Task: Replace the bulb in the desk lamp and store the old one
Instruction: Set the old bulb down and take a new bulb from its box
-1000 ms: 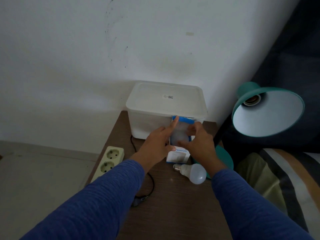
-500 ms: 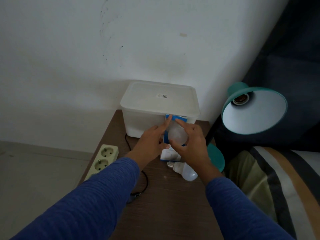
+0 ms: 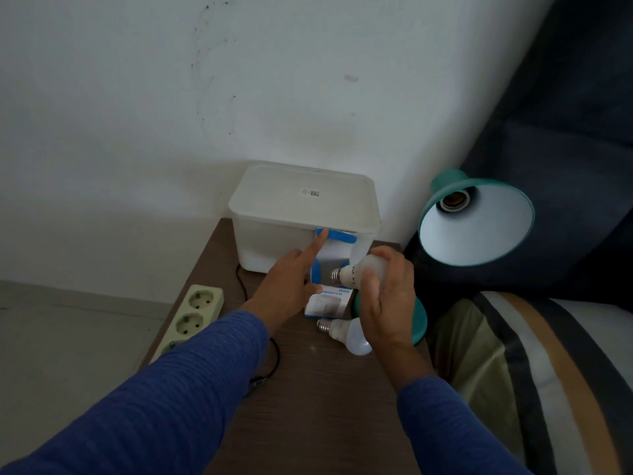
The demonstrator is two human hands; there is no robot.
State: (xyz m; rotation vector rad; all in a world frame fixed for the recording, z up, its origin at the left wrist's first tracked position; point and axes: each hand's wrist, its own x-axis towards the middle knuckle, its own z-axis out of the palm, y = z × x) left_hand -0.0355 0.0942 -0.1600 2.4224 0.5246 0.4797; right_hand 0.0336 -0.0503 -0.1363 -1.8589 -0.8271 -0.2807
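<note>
Two bulbs out: right hand [image 3: 385, 296] gripping new bulb [image 3: 359, 272], left hand [image 3: 291, 286] steadying its box [image 3: 334, 269], old bulb [image 3: 346, 335] on table [image 3: 325, 406], lamp socket [image 3: 454, 201] empty — install and storage pending.

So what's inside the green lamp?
Inside the lamp shade there is only an empty socket, no bulb. The right hand holds a bulb; another bulb lies on the table.

The right hand [image 3: 385, 296] covers most of the globe of the held bulb [image 3: 352, 273]. The lamp base [image 3: 419, 323] is largely hidden behind that hand. The power strip [image 3: 191, 317] passes behind the left sleeve [image 3: 171, 389]. The label on the container lid [image 3: 310, 193] is too small to read.
</note>
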